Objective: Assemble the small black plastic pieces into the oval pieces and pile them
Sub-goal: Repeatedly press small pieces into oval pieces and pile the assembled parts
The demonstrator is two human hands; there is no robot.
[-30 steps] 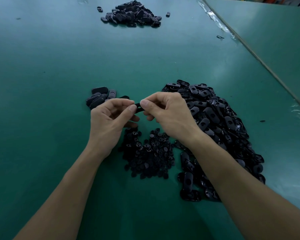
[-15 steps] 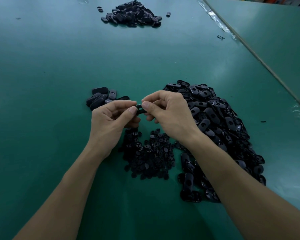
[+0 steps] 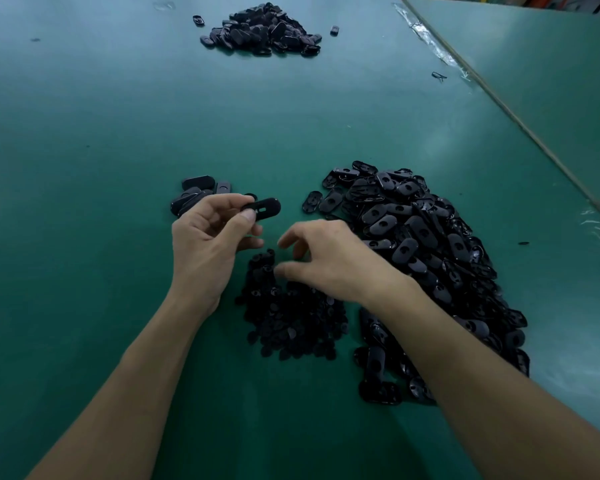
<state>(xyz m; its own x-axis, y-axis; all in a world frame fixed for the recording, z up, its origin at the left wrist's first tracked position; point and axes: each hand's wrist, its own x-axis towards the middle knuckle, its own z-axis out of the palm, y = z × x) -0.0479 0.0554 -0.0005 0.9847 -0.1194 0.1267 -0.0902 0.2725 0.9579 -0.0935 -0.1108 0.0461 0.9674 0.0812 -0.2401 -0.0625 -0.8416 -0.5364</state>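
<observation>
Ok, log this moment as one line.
left hand: pinches oval piece | right hand: blurred, fingers loosely curled over small-pieces pile | oval-piece heap: right of it

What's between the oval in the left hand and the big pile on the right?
Only bare table lies between the oval, pinched by the left hand, and the big pile, as the head view shows.

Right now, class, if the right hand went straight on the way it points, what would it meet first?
Probably the small-piece pile: the right hand points down at its far edge; contact is unclear.
</observation>
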